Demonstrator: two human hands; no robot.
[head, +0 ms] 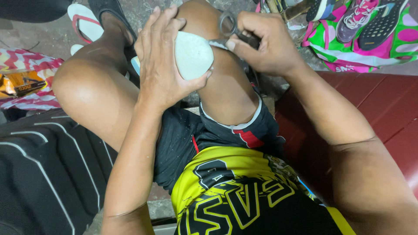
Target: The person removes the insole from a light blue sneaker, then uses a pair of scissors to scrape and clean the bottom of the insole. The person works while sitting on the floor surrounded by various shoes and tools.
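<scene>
My left hand [163, 61] grips a white, rounded shoe sole piece [193, 54] and presses it against my right knee. My right hand [265, 43] is closed around the dark handles of a pair of scissors [233, 31]; a metal ring of the handle shows above my fingers and the blades meet the sole's right edge. Both knees are raised in front of me, and I sit in black shorts and a yellow-and-black shirt.
A white flip-flop with red straps [85, 21] lies on the concrete floor at upper left. Several sports shoes [361, 17] sit on a pink-and-green bag [348, 50] at upper right. A dark red bench [383, 109] is to my right, a black ribbed mat [48, 169] to my left.
</scene>
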